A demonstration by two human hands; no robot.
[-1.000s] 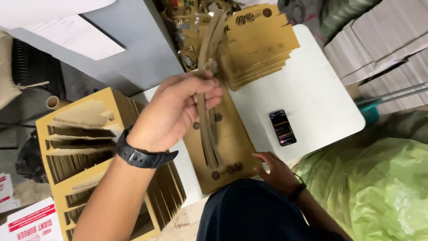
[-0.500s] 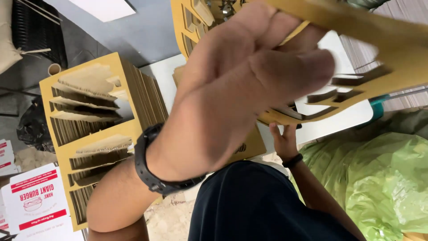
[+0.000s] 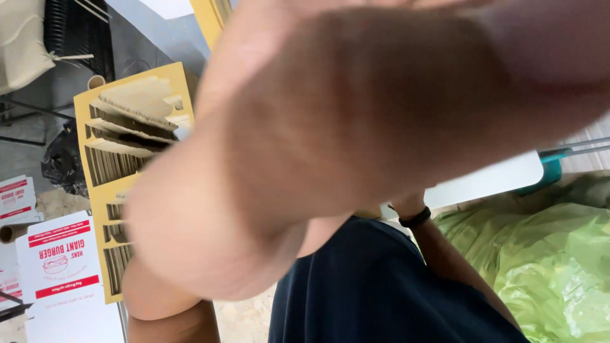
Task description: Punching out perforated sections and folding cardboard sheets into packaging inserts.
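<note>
My left hand point(image 3: 356, 127) is raised right up to the camera and fills most of the view as a blur, so its fingers and anything in them cannot be made out. A strip of yellow cardboard point(image 3: 208, 14) shows just past its upper left edge. My right forearm, with a black wristband point(image 3: 416, 217), reaches up from the lower right toward the white table point(image 3: 489, 181). That hand itself is hidden behind the left hand.
A yellow cardboard rack point(image 3: 108, 165) stacked with brown cardboard pieces stands at the left. White flat boxes with red print point(image 3: 60, 260) lie at the lower left. A green plastic bag point(image 3: 546, 260) sits at the right, with a teal-handled tool point(image 3: 549, 168) above it.
My left hand has come up from the cardboard on the table toward the camera and now blocks the table, the phone and the cardboard stacks.
</note>
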